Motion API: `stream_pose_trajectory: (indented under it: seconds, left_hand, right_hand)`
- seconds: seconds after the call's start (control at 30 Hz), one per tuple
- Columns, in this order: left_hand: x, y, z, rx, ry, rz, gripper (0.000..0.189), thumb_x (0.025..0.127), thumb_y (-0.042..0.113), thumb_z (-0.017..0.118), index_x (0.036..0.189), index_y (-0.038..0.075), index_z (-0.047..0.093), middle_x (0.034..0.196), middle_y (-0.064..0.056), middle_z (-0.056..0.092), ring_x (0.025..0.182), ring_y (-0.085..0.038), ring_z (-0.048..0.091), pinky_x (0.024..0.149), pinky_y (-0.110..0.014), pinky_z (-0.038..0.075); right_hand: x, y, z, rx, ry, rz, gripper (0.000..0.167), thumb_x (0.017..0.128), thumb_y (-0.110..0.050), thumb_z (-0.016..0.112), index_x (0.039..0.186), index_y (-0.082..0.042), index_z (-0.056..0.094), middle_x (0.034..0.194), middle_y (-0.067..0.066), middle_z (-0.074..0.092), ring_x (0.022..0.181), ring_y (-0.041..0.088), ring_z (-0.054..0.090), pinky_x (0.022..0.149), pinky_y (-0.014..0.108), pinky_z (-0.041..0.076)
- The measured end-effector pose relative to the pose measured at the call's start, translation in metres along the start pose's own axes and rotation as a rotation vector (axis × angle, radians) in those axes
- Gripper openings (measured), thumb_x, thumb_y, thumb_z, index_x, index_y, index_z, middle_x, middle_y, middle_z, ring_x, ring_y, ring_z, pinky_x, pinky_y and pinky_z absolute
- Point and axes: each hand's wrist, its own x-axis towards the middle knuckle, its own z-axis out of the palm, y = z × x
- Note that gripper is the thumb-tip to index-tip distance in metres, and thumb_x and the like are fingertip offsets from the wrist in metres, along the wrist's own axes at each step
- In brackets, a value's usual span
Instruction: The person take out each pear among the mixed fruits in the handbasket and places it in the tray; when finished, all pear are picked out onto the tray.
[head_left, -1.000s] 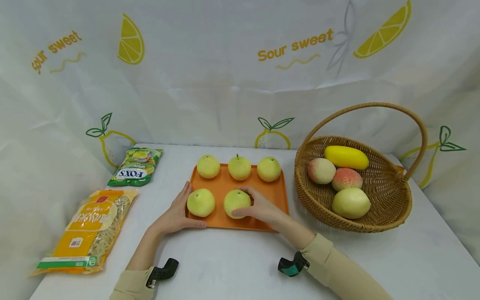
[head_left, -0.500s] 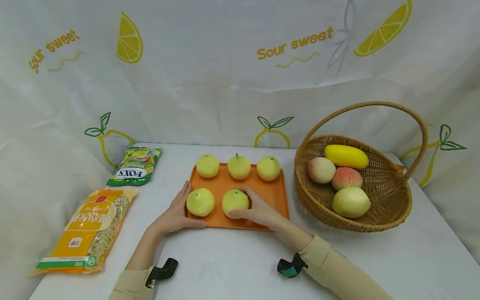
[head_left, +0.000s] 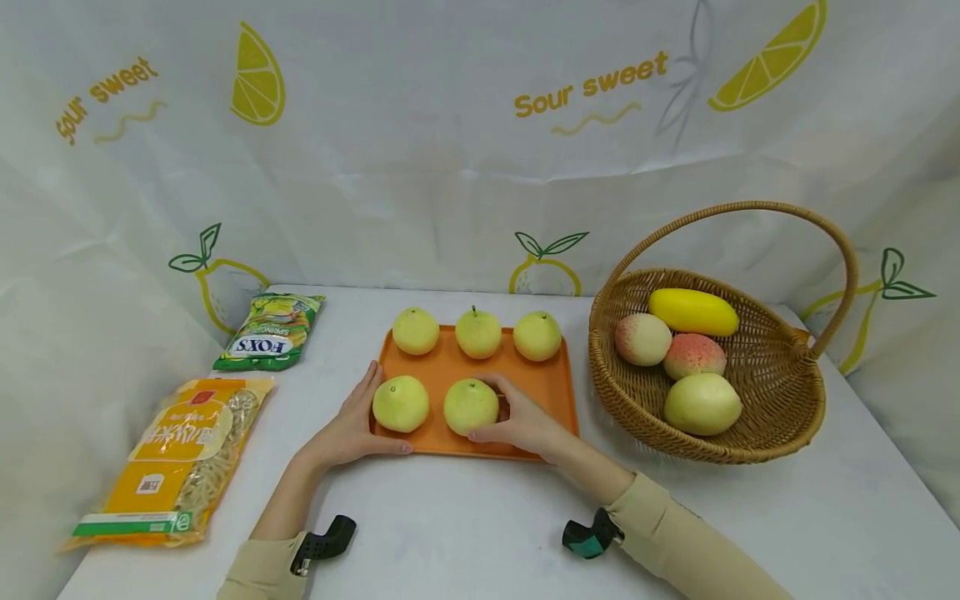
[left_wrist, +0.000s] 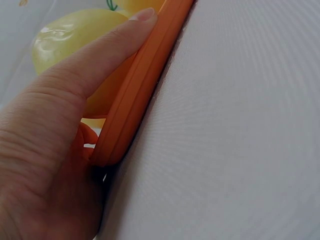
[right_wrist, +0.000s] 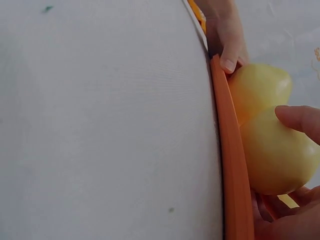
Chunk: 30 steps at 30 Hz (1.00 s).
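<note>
On the orange tray (head_left: pixel 536 387) sit several round yellow-green pears, three in the back row and two in front. My right hand (head_left: pixel 525 421) is around the front middle pear (head_left: pixel 468 407), fingers behind its right side. In the right wrist view the thumb (right_wrist: pixel 300 120) lies over that pear (right_wrist: pixel 277 155), while the fingers partly disappear below it. My left hand (head_left: pixel 348 429) rests at the tray's front left corner, beside the front left pear (head_left: pixel 400 404). Its thumb (left_wrist: pixel 100 60) stretches straight along the front rim; the other fingers lie along the left side.
To the right stands a wicker basket (head_left: pixel 780 425) with a tall handle, holding a yellow fruit (head_left: pixel 693 312), two peaches (head_left: pixel 694 357) and a pale fruit (head_left: pixel 702 404). Leftward lie a green candy bag (head_left: pixel 272 332) and an orange noodle packet (head_left: pixel 168 467). A printed cloth hangs behind.
The front middle pear shifted slightly left with my right hand, then stayed put. My right thumb has since drawn back a little to the right along it. The left hand keeps its place.
</note>
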Motion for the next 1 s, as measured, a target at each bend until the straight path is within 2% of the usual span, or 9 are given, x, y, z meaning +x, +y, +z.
stream_pose_trajectory:
  seconds: [0.2, 0.5, 0.87, 1.0]
  left_hand:
    - [0.000, 0.001, 0.000, 0.003, -0.003, -0.001, 0.133, 0.067, 0.050, 0.086, 0.157, 0.008, -0.002, 0.163, -0.010, -0.010, 0.147, -0.038, -0.004, 0.110, -0.066, 0.007]
    - [0.000, 0.000, 0.000, 0.013, -0.002, -0.010, 0.133, 0.067, 0.051, 0.086, 0.157, 0.009, -0.003, 0.163, -0.009, -0.010, 0.147, -0.038, -0.005, 0.111, -0.066, 0.007]
    - [-0.002, -0.001, 0.000, 0.015, 0.002, 0.002, 0.133, 0.068, 0.050, 0.086, 0.157, 0.008, -0.002, 0.163, -0.010, -0.010, 0.147, -0.038, -0.004, 0.110, -0.066, 0.007]
    - [-0.001, 0.000, 0.000, 0.012, 0.003, 0.009, 0.133, 0.067, 0.050, 0.086, 0.157, 0.007, -0.002, 0.163, -0.010, -0.009, 0.147, -0.037, -0.004, 0.110, -0.066, 0.008]
  right_hand:
    - [-0.001, 0.001, -0.001, 0.001, 0.010, 0.014, 0.079, 0.076, -0.020, 0.085, 0.143, -0.016, 0.044, 0.134, 0.005, 0.051, 0.113, 0.022, 0.052, 0.099, 0.042, 0.042]
    - [-0.011, -0.003, -0.009, 0.031, -0.011, 0.018, 0.079, 0.078, -0.017, 0.083, 0.145, -0.014, 0.041, 0.144, 0.005, 0.045, 0.127, 0.028, 0.047, 0.102, 0.047, 0.039]
    - [-0.036, -0.016, -0.033, 0.025, -0.049, -0.049, 0.073, 0.084, -0.017, 0.078, 0.146, -0.008, 0.040, 0.145, 0.011, 0.043, 0.127, 0.031, 0.044, 0.104, 0.052, 0.038]
    - [-0.046, -0.024, -0.045, 0.022, -0.079, -0.049, 0.070, 0.085, -0.021, 0.077, 0.144, -0.010, 0.041, 0.146, 0.010, 0.042, 0.128, 0.029, 0.043, 0.101, 0.048, 0.041]
